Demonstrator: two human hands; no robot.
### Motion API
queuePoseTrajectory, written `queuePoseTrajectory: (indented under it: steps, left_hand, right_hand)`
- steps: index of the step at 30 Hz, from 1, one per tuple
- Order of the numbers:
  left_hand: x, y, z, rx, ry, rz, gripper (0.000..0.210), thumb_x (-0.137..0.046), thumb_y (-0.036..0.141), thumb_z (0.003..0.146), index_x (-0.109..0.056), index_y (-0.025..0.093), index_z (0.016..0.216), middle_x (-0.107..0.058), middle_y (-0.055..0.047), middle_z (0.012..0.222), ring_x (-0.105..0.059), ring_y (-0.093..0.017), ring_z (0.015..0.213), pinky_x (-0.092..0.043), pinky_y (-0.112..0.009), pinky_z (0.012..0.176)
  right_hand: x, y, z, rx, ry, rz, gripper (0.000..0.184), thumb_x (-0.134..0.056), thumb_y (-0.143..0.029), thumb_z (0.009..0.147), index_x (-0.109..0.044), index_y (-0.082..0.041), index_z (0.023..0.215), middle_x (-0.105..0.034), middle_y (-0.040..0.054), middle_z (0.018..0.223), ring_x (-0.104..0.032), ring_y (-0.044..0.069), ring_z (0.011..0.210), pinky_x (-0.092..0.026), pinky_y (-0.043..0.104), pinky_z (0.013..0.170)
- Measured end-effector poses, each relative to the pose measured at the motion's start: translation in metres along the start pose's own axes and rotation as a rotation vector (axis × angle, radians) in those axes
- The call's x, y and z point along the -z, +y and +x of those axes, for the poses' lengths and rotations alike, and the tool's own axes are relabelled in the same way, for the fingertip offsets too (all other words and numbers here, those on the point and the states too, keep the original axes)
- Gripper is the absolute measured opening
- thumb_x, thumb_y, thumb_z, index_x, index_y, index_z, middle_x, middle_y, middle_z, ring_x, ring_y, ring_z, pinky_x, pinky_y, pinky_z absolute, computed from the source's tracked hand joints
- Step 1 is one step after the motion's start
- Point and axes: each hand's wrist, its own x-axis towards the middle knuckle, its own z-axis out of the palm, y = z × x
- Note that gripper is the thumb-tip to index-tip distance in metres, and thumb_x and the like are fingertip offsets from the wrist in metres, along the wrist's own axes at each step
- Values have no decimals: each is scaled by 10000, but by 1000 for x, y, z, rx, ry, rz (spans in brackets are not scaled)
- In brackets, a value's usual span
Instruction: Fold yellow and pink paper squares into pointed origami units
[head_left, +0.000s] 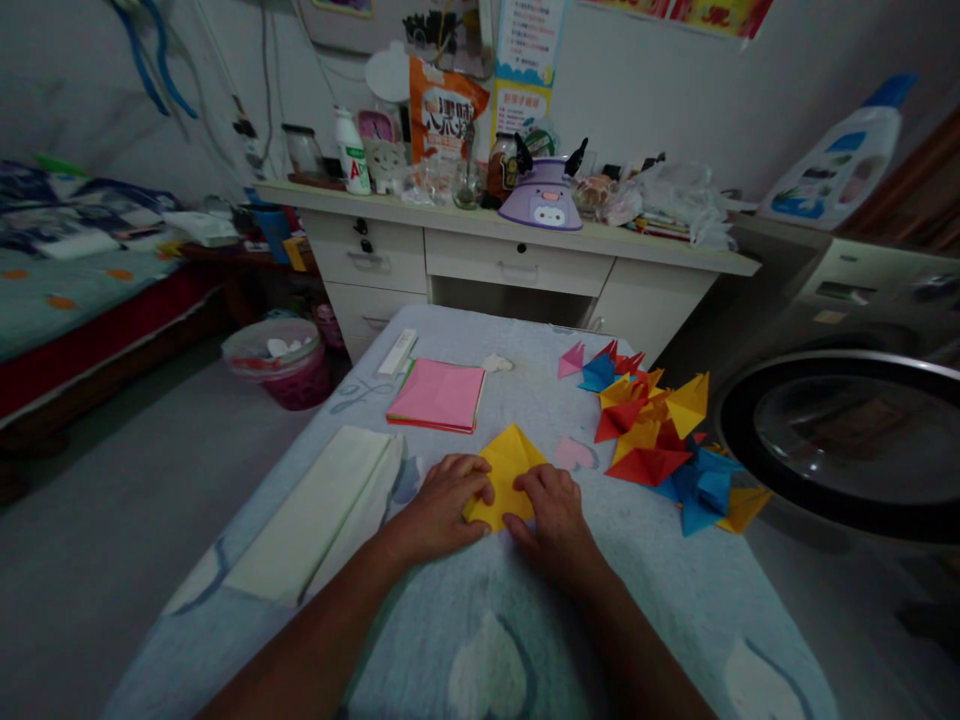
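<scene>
A yellow sheet of origami paper (511, 455), folded to a kite-like shape with one point facing away, lies on the cloth-covered table (480, 640). My left hand (451, 500) has its curled fingers on the paper's left edge. On the right edge, my right hand (553, 508) grips it with thumb and fingers. Just beyond my left hand sits a stack of square coloured paper (437, 392), pink on top. To the right is a heap of folded paper figures (649, 420) in red, yellow, blue and pink.
Folded pale cloth or paper (319, 510) lies at the table's left, with a small white box (398, 352) beyond it. Behind stands a white desk (517, 262) loaded with jars and bags. A washing machine (847, 300) is on the right, a pink bin (289, 365) on the left.
</scene>
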Motion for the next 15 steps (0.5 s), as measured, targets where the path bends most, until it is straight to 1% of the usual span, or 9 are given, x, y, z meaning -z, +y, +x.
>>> queuePoseTrajectory:
  steps: [2,5,10,15]
  left_hand:
    - [0,0,0,-1,-1,1,261,-678,169,682,-591,239,917,-517,-43,1270,-390,-263,1259,-314,-452,1071]
    - [0,-1,-1,-14,4,1,271,-683,166,681,-594,239,927,-516,-44,1272,-389,-261,1260,-311,-451,1072]
    - [1,0,0,-4,-13,-13,284,-694,160,671,-595,235,927,-513,-50,1281,-390,-263,1260,-317,-449,1067]
    - [1,-2,0,-17,-13,-13,304,-701,157,662,-598,236,937,-512,-48,1286,-387,-266,1267,-312,-449,1070]
  right_hand:
    - [-1,1,0,3,2,6,319,-690,-314,763,-587,-218,1049,-566,75,1070,-484,263,1004,-376,406,862]
    - [-3,3,0,5,3,12,342,-711,-329,758,-584,-220,1056,-569,79,1084,-484,268,1017,-374,413,874]
    - [-1,3,1,-20,-22,16,362,-722,-317,749,-593,-221,1074,-574,80,1112,-477,274,1043,-371,422,886]
    - [4,7,1,-64,-13,-31,426,-688,-286,763,-585,-218,1171,-558,108,1187,-470,290,1091,-361,454,933]
